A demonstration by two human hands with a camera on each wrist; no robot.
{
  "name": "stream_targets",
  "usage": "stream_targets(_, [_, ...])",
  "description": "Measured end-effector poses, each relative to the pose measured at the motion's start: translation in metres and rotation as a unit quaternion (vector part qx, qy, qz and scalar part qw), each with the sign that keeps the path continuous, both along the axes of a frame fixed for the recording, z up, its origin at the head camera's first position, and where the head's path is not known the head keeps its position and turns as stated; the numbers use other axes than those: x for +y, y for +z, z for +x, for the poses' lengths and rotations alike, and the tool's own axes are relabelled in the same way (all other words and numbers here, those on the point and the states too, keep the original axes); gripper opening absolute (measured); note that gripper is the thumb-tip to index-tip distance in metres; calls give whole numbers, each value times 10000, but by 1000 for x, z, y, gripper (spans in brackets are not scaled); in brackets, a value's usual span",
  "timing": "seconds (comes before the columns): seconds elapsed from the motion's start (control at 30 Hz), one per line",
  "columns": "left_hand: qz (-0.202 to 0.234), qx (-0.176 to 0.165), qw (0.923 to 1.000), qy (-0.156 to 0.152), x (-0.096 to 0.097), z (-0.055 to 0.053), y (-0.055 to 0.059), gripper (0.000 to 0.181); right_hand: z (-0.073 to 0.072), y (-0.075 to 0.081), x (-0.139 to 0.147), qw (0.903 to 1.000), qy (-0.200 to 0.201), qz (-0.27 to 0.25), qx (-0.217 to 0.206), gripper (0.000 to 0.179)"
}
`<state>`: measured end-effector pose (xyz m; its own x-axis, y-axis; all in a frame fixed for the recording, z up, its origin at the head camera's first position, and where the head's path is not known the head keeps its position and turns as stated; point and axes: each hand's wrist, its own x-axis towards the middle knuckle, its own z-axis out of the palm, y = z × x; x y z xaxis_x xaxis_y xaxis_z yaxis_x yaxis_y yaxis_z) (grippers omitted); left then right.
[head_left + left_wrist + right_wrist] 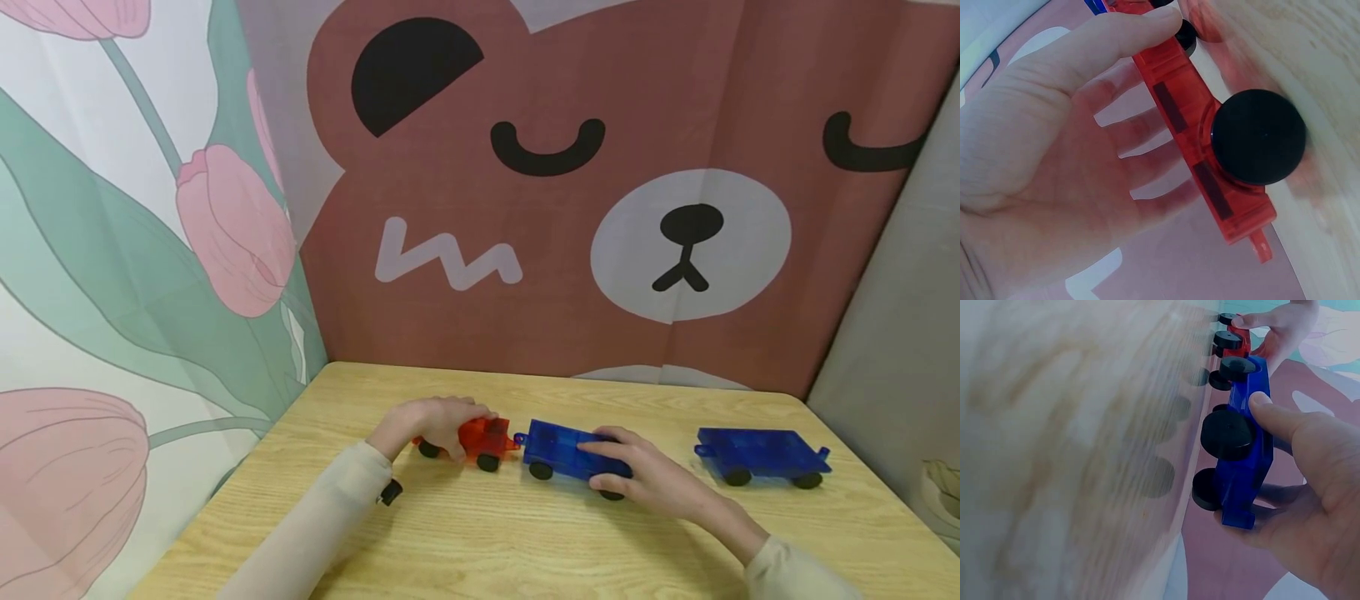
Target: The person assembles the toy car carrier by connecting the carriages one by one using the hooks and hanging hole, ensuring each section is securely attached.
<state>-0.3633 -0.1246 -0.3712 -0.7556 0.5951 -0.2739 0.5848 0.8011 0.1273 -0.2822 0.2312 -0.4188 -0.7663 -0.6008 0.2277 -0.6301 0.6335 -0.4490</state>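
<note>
A translucent red toy wagon [491, 435] with black wheels stands on the table, and my left hand [442, 422] grips it from above. In the left wrist view, the thumb lies along the near side of the red wagon [1169, 103], with the other fingers on its far side. My right hand [651, 473] holds a translucent blue toy wagon [551, 446] by its right end, thumb and fingers on opposite sides. The red wagon's right coupling meets the blue wagon's ring [520, 439]; whether they are hooked I cannot tell.
Another blue wagon [761, 454] stands apart at the right of the wooden table [480, 542], a ring on its left end and a hook on its right. A bear-print cloth [555, 333] hangs behind the table, and a tulip-print cloth [150, 333] at the left.
</note>
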Motion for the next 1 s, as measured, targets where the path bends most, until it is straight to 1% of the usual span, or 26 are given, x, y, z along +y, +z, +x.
stream_targets(0.17, [-31,19,10000,-15,0,0,0,82,0,2,0,9999,90,6,106,52])
stream_targets(0.33, [-42,33,10000,-20,1,2,1,82,0,2,1,9997,78,47,204,52])
stream_targets(0.5, [-48,49,10000,-10,1,3,3,82,0,2,2,9998,77,27,205,52])
stream_targets(0.7, [-56,72,10000,32,1,2,2,82,0,2,3,9999,33,53,161,54])
stream_targets(1.0, [-114,71,9999,-18,2,2,0,82,-2,0,-1,9993,28,94,352,50])
